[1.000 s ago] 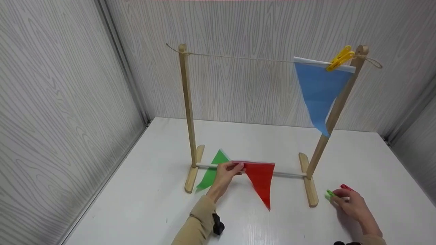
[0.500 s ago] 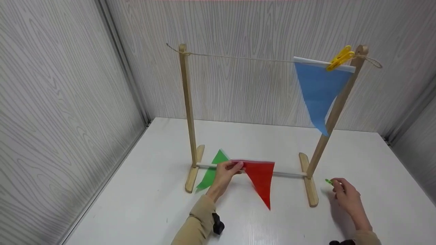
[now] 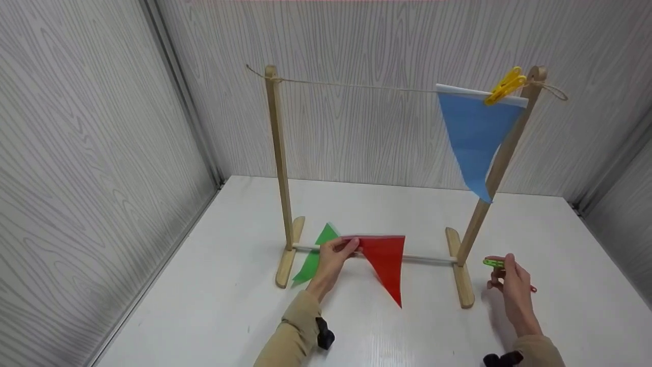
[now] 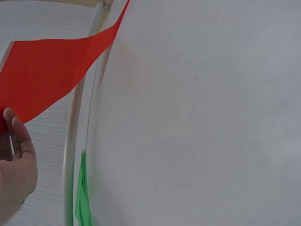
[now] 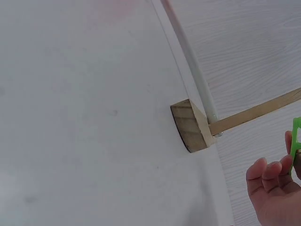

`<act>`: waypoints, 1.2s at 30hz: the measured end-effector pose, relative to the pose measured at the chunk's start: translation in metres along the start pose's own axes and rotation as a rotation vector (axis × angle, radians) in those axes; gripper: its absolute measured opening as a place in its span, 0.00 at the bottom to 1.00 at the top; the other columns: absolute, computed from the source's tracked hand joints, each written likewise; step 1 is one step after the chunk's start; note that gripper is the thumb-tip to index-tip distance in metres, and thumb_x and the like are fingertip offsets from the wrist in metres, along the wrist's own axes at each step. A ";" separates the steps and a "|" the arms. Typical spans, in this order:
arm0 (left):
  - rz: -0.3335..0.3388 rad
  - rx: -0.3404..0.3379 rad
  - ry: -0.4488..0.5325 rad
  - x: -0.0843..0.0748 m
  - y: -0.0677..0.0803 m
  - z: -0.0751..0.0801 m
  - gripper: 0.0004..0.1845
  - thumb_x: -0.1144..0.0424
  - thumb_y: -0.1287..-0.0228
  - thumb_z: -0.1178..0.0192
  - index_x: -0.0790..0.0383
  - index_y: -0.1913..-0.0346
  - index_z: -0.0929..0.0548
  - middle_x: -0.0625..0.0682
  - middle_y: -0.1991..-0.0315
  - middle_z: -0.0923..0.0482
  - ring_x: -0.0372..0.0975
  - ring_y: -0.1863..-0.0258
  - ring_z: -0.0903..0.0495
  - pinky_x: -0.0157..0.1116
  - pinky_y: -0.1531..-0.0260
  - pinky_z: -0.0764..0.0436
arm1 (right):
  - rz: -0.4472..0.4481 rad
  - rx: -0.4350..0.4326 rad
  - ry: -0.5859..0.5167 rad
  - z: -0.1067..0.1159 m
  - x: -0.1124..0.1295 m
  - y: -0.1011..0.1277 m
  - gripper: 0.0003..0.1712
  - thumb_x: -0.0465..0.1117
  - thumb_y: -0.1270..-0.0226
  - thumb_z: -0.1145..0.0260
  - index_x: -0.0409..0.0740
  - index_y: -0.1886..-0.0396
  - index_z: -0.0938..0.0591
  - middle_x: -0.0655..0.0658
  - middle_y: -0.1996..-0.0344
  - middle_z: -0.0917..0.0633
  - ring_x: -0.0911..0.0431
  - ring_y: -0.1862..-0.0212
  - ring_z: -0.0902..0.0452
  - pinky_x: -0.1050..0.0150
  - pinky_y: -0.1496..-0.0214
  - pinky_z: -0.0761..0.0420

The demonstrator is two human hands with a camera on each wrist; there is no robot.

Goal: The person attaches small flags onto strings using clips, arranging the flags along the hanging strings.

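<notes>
nearest to us, our left hand (image 3: 333,257) reaches out from a tan sleeve (image 3: 293,336) and pinches the top edge of a red triangular flag (image 3: 384,262), thumb and fingers closed on its left corner; the flag hangs just off the white table (image 3: 204,306) with its tip pointing down toward us, in front of the white dowel (image 3: 428,260) that joins the feet of the wooden stand (image 3: 277,153). in the left wrist view the same red flag (image 4: 44,75) curves away from the fingers (image 4: 19,136). on the other side, our right hand (image 3: 512,285) is raised just above the table to the right of the stand's right foot (image 3: 461,283) and grips a green clothespin (image 3: 493,263) between thumb and fingertips; a bit of a red clothespin (image 3: 533,289) shows just behind the hand, though we cannot tell if it lies on the table or is held. a green flag (image 3: 316,255) lies flat on the table behind our left hand, across the dowel. farther up, a twine line (image 3: 356,86) runs between the two posts, and a blue flag (image 3: 473,137) hangs from it by the right post, fastened with a yellow clothespin (image 3: 505,85).
</notes>
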State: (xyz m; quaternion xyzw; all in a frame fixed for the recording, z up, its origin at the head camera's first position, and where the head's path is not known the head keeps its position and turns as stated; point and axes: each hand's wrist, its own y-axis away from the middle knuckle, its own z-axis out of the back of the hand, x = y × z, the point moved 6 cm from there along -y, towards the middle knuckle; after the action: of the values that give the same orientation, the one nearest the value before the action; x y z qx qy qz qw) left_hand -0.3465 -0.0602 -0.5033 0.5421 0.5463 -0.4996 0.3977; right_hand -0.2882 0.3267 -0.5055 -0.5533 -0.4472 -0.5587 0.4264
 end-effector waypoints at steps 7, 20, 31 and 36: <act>0.007 -0.018 0.014 -0.001 0.000 0.000 0.16 0.63 0.30 0.37 0.75 0.50 0.16 0.54 0.63 0.11 0.37 0.62 0.14 0.53 0.41 0.19 | 0.054 0.124 -0.077 -0.013 0.010 0.000 0.25 0.58 0.18 0.57 0.57 0.56 0.13 0.55 0.70 0.26 0.62 0.67 0.31 0.71 0.62 0.19; -0.023 -0.026 0.020 -0.019 -0.004 -0.002 0.16 0.62 0.30 0.37 0.75 0.51 0.16 0.53 0.64 0.11 0.36 0.63 0.14 0.44 0.47 0.15 | 0.212 0.214 -0.423 -0.031 0.048 0.007 0.13 0.40 0.20 0.47 0.43 0.52 0.17 0.50 0.62 0.17 0.60 0.60 0.18 0.72 0.48 0.19; -0.065 -0.036 0.033 -0.053 -0.004 0.000 0.16 0.61 0.29 0.37 0.71 0.47 0.17 0.51 0.59 0.12 0.37 0.58 0.15 0.33 0.50 0.15 | 0.151 0.237 -0.671 -0.044 0.068 0.013 0.11 0.30 0.23 0.45 0.36 0.54 0.16 0.42 0.61 0.12 0.54 0.57 0.12 0.65 0.44 0.16; -0.093 -0.051 0.046 -0.070 -0.004 0.001 0.16 0.62 0.29 0.37 0.72 0.47 0.16 0.50 0.60 0.12 0.37 0.59 0.15 0.33 0.50 0.15 | 0.195 0.253 -0.677 -0.048 0.078 0.017 0.13 0.27 0.24 0.47 0.37 0.53 0.16 0.42 0.58 0.12 0.54 0.54 0.11 0.64 0.43 0.16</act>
State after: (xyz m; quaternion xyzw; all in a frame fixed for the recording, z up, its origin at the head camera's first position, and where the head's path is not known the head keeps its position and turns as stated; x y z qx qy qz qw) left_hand -0.3436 -0.0749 -0.4343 0.5170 0.5925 -0.4910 0.3750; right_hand -0.2851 0.2774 -0.4269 -0.6896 -0.5733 -0.2414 0.3707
